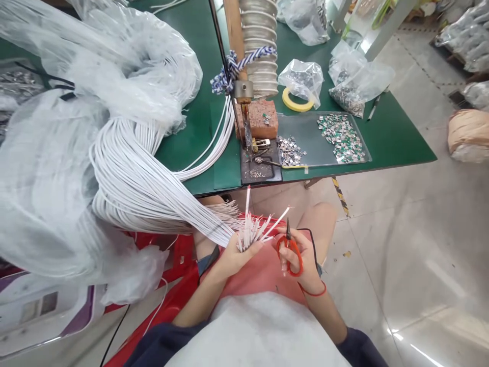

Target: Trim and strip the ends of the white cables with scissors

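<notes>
My left hand (235, 260) is closed around a thick bundle of white cables (141, 188), whose cut ends fan out just past my fingers (252, 235). The cables run up and left into a large clear plastic bag (95, 66) that covers much of the bundle. My right hand (297, 260) holds small red-handled scissors (290, 255) with the blades pointing up, close to the cable ends. The blades are narrow and close together, and they do not touch the cables.
A green workbench (397, 132) stands ahead, holding a metal tray (301, 135) of small metal parts (342, 137), a brick (257, 118), a yellow tape roll (298, 100) and a ribbed duct (260, 51). Bagged parts (301, 81) lie behind. A red seat (168, 300) is beneath the cables.
</notes>
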`<control>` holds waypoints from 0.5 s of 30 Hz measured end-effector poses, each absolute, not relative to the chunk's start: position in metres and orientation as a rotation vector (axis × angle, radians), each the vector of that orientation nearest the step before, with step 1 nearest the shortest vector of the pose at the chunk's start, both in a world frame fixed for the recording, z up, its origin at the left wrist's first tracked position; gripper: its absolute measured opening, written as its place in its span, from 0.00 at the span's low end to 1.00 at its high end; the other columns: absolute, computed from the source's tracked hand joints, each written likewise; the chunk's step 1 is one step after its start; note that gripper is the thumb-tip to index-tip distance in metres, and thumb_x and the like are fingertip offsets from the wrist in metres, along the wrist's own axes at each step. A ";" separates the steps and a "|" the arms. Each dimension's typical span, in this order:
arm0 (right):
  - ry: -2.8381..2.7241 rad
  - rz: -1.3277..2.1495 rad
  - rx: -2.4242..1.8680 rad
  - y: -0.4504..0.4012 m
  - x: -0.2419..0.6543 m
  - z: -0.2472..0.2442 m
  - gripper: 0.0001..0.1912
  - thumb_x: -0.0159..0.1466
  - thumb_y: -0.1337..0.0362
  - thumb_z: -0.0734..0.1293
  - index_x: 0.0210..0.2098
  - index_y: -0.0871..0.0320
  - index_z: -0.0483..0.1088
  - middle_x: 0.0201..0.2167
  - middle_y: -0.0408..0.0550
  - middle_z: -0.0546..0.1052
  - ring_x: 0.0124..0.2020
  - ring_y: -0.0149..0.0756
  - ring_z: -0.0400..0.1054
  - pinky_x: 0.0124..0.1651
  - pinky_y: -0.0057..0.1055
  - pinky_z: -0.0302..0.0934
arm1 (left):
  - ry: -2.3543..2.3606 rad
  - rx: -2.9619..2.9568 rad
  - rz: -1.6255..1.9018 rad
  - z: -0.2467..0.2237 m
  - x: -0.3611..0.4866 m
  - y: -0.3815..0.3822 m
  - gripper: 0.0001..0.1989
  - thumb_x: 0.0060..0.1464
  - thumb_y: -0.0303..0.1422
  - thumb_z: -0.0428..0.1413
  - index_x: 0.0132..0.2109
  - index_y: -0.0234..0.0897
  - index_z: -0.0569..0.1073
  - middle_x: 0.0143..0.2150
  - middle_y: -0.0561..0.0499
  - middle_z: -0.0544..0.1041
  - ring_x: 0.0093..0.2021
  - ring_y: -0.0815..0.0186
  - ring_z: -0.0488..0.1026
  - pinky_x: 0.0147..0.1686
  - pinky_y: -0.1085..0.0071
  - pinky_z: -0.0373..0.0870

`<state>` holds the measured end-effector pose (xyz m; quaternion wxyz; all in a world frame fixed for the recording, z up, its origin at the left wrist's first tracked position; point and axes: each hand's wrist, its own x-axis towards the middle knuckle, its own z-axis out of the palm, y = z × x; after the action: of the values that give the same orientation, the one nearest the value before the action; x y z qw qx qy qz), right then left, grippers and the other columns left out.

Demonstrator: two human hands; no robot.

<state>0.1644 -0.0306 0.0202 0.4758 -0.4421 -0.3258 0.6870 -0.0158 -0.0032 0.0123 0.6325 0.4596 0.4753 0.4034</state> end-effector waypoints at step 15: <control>-1.040 1.381 -1.264 -0.040 0.159 0.025 0.17 0.60 0.50 0.69 0.40 0.56 0.70 0.26 0.41 0.70 0.19 0.27 0.56 0.26 0.28 0.58 | 1.286 1.203 1.024 0.010 -0.005 -0.014 0.13 0.51 0.37 0.60 0.24 0.36 0.68 0.21 0.54 0.67 0.23 0.69 0.63 0.24 0.72 0.63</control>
<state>0.1585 -0.0403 0.0253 0.4795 -0.5181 -0.4261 0.5657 -0.0048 -0.0135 0.0104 0.5246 0.5027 0.5376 0.4278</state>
